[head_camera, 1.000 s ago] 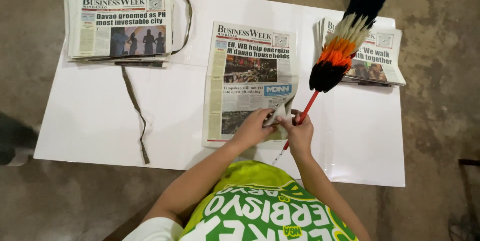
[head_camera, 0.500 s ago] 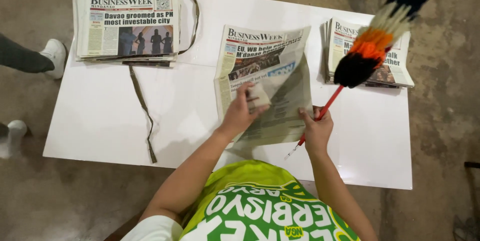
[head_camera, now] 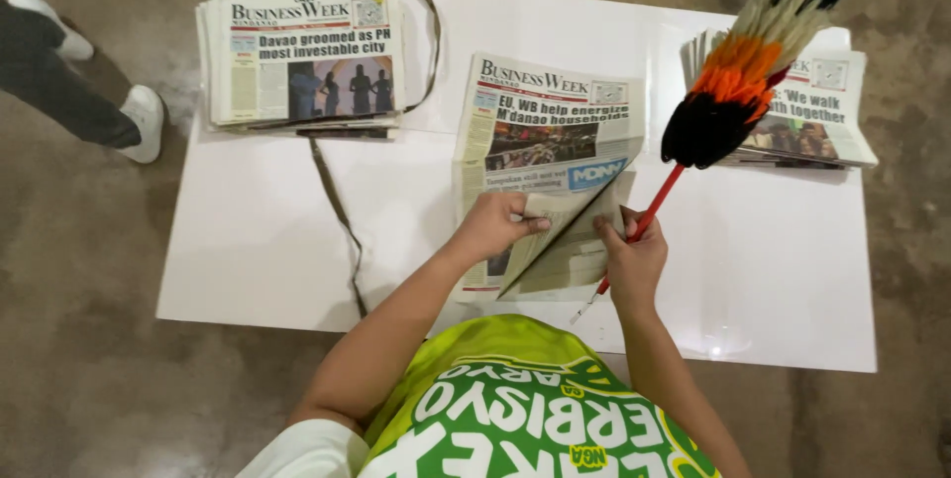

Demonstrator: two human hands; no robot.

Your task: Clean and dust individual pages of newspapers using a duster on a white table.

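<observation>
A folded newspaper lies in the middle of a white table. My left hand pinches its lower front page and has turned the corner up and over. My right hand grips the thin red handle of a feather duster and also touches the lifted page edge. The duster's black, orange and cream feathers point up and to the right, over the table's far right part.
A stack of newspapers sits at the table's far left with a dark strap trailing from it toward the near edge. Another newspaper pile lies at the far right. A person's legs and white shoes stand left of the table.
My left hand has lifted and folded the bottom of the front page further up. The right hand with the duster has moved in to the page edge. The person at left has stepped closer.
</observation>
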